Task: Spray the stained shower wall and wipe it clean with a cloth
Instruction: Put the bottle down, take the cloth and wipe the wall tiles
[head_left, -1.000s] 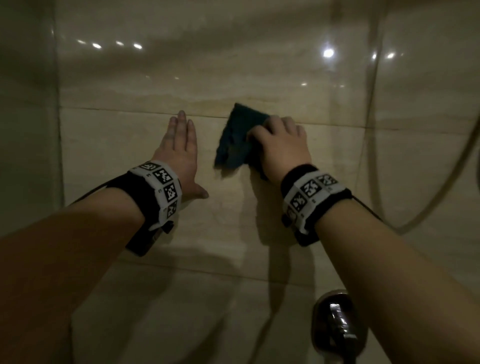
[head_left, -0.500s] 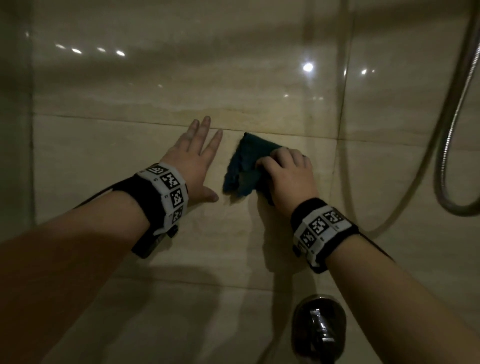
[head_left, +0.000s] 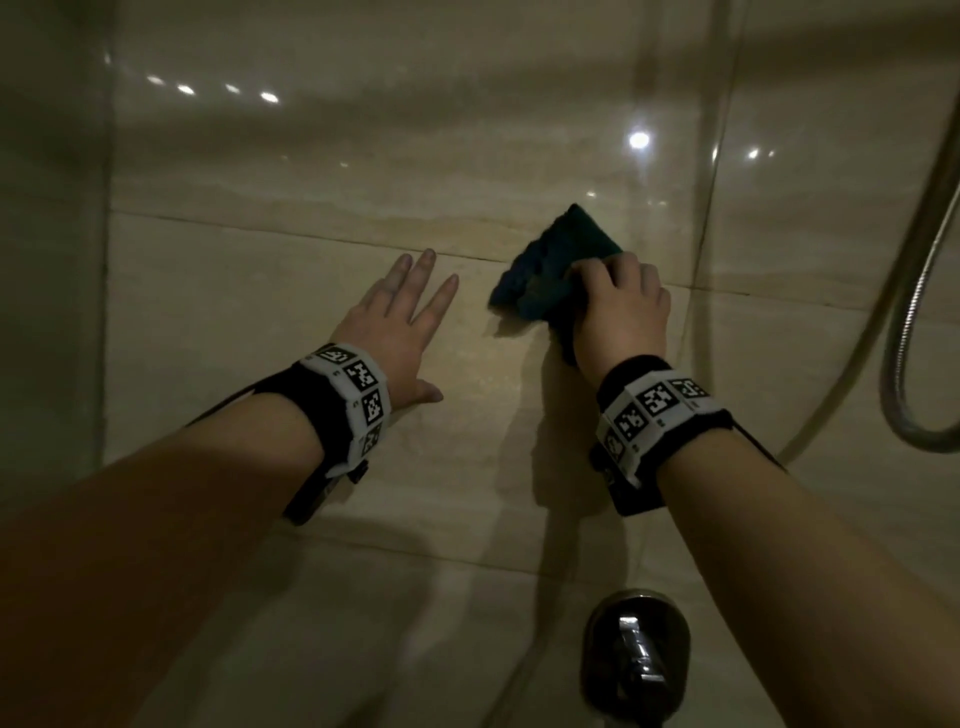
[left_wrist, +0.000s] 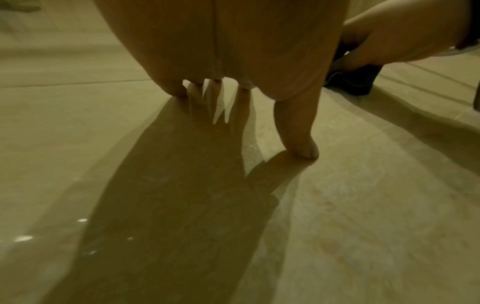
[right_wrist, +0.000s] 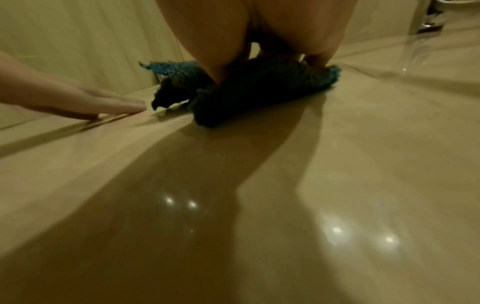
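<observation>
A dark teal cloth (head_left: 556, 265) is bunched against the beige tiled shower wall (head_left: 260, 291), just at a horizontal grout line. My right hand (head_left: 618, 306) grips it with curled fingers and presses it to the tile; the right wrist view shows the cloth (right_wrist: 254, 88) under the palm. My left hand (head_left: 400, 312) lies flat on the wall to the cloth's left, fingers spread and straight, thumb (left_wrist: 298, 142) touching the tile. No spray bottle is in view.
A metal shower hose (head_left: 904, 332) loops down the wall at the right. A chrome mixer valve (head_left: 636, 657) sticks out of the wall below my right forearm. A wall corner runs down the far left (head_left: 106, 260).
My right hand has slid the cloth to the right along the grout line, widening the gap from the left hand. The left hand's fingers have spread while it stays flat on the tile.
</observation>
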